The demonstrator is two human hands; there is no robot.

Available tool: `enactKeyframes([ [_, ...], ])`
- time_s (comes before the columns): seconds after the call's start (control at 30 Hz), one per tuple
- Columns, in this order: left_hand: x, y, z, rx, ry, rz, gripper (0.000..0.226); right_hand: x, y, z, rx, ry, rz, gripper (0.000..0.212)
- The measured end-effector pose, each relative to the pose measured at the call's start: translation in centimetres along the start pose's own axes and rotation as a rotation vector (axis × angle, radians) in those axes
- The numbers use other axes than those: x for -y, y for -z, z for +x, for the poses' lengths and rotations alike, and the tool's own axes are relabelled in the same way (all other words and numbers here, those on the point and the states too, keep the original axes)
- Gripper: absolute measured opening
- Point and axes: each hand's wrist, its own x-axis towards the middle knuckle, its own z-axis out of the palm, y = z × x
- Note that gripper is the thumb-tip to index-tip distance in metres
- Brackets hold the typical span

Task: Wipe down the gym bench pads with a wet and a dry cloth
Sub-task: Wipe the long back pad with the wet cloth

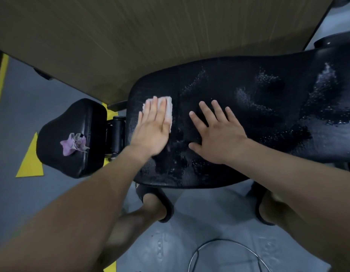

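Cloth (168,109), folded, lies near the left end of the long pad (248,91) under my left hand (150,132), fingers straight, pressing it flat; my right hand (219,134) rests spread on the beaded surface beside it. Soft, light, prone to bunching, I judge: press through its middle.

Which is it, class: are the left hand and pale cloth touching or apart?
Touching. The head view shows the left hand flat on the pale cloth, fingers straight.
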Motion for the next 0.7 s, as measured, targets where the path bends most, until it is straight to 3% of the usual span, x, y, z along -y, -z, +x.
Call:
enactKeyframes([
  [0.13,-0.8,0.1,0.3,0.01,0.051,0.022,0.061,0.6,-0.1,-0.1,-0.008,-0.012,-0.011,0.085],
  [0.3,-0.5,-2.0,-5.5,0.0,-0.042,-0.019,0.061,0.9,-0.1,-0.1,-0.001,-0.026,-0.01,0.087],
  [0.5,0.6,-0.6,-0.1,0.008,0.01,-0.02,0.059,1.0,-0.7,-0.1,0.009,-0.015,-0.037,0.094],
  [0.7,-0.3,-3.3,-8.6,-0.039,-0.019,-0.062,0.058,0.5,-1.5,-0.2,-0.06,0.013,-0.045,0.092],
])
